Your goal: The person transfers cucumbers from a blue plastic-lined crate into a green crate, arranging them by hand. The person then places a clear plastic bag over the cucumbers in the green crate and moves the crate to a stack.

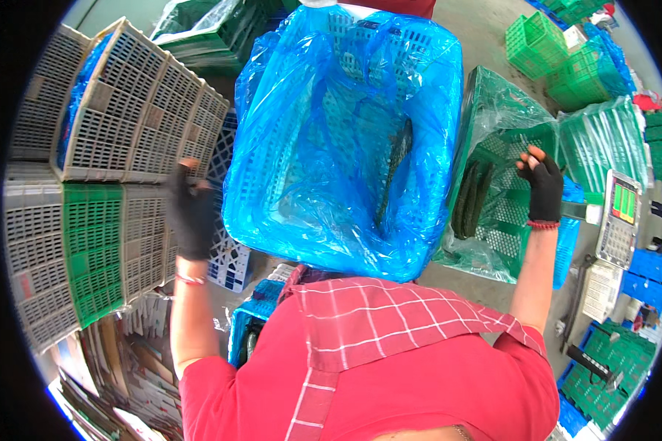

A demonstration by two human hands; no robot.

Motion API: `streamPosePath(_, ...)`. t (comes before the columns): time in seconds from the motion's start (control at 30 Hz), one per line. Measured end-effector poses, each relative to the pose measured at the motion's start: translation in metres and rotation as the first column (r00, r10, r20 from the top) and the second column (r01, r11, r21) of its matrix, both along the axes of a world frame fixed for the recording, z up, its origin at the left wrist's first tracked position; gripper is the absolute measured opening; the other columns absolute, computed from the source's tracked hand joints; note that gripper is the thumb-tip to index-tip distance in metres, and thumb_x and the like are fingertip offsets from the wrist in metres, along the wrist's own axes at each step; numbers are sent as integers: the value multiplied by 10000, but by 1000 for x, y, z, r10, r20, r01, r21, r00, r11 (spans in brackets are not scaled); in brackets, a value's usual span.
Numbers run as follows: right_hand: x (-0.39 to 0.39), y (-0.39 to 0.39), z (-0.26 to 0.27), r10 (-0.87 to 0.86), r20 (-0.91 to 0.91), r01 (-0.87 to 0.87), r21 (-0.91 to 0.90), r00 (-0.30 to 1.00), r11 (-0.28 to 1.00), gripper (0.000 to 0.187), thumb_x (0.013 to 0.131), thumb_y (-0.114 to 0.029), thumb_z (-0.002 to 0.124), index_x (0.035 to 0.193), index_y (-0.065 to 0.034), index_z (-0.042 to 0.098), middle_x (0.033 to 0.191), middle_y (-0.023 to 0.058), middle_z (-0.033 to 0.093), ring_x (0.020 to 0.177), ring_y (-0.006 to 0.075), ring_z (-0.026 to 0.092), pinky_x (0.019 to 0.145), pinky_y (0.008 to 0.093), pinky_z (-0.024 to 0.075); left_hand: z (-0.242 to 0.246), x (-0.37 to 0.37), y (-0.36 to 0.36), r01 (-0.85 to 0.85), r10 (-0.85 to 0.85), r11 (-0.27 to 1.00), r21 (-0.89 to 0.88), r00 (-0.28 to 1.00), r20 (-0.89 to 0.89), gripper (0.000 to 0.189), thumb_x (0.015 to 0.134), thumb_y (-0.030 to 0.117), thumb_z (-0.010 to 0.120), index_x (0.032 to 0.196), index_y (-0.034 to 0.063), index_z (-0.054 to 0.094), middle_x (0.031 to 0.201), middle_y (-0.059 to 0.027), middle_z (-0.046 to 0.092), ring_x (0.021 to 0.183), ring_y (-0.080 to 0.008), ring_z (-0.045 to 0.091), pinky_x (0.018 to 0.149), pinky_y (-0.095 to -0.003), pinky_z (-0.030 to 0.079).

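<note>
A plastic crate lined with a thin blue plastic bag [331, 242] stands directly before me. One long dark green cucumber [399, 157] lies along its right side, partly covered by folds of the bag. My left hand [192, 218], in a black fingerless glove, is blurred left of this crate, thumb and finger apart, with nothing visible between them. To the right, a green crate with clear plastic liner [513, 201] contains several dark cucumbers [473, 201]. Above its right side is my gloved right hand [543, 184], fingers curled; whether they grip anything is unclear.
Stacked grey crates [154, 116] and a green crate [94, 248] wall the left side. A scale display [619, 218] stands at right on a post. Flattened cardboard [127, 364] lies lower left. Bright green crates [538, 44] stand at the upper right.
</note>
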State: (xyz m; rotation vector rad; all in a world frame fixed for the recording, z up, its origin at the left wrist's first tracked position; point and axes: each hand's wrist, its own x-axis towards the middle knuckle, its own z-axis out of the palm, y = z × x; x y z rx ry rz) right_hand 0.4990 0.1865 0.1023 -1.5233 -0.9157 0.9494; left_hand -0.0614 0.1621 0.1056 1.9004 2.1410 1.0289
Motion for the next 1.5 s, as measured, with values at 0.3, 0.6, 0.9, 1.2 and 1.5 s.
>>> streamPosePath(0.3, -213, 133, -81, 831, 519, -587, -617, 199, 525, 252, 785, -225, 586, 949, -48, 660, 849, 121, 646, 786, 210, 631, 731, 340, 496, -26, 12, 10, 578, -581, 813, 64, 811, 67, 337, 689, 20, 596, 1021, 67, 568, 1049, -135, 561, 991, -328, 522, 842, -394, 429)
streamPosePath(0.6, -199, 155, -252, 478, 818, 402, -573, 319, 714, 426, 740, -457, 602, 1009, -132, 657, 1090, 148, 616, 1002, 328, 593, 820, 419, 493, -48, 31, 20, 730, -724, 673, -118, 683, 98, 99, 693, 79, 634, 748, 63, 552, 781, -73, 586, 722, -266, 570, 639, -362, 453)
streamPosePath(0.9, -219, 160, -261, 453, 799, 391, -593, 396, 704, 384, 745, -269, 620, 1083, -87, 612, 1131, 183, 586, 1067, 307, 565, 882, 420, 462, -49, 27, 25, 770, -740, 626, -119, 636, 219, 107, 680, 78, 637, 747, 67, 554, 770, -69, 583, 712, -255, 570, 638, -354, 458)
streamPosePath(1.2, -254, 155, -254, 629, 761, -228, -592, 157, 773, 417, 822, -431, 524, 1007, -61, 578, 906, 216, 611, 843, 379, 589, 719, 474, 466, -48, 28, 26, 785, -738, 606, -130, 615, 279, 138, 653, 93, 651, 759, 74, 565, 795, -65, 596, 744, -250, 579, 672, -354, 468)
streamPosePath(1.5, -297, 150, -238, 623, 769, -300, -566, 142, 768, 348, 839, -389, 499, 959, -75, 590, 859, 197, 608, 817, 374, 593, 715, 469, 470, -46, 29, 25, 769, -727, 632, -90, 630, 272, 120, 672, 76, 641, 755, 69, 555, 784, -71, 589, 726, -260, 573, 668, -355, 463)
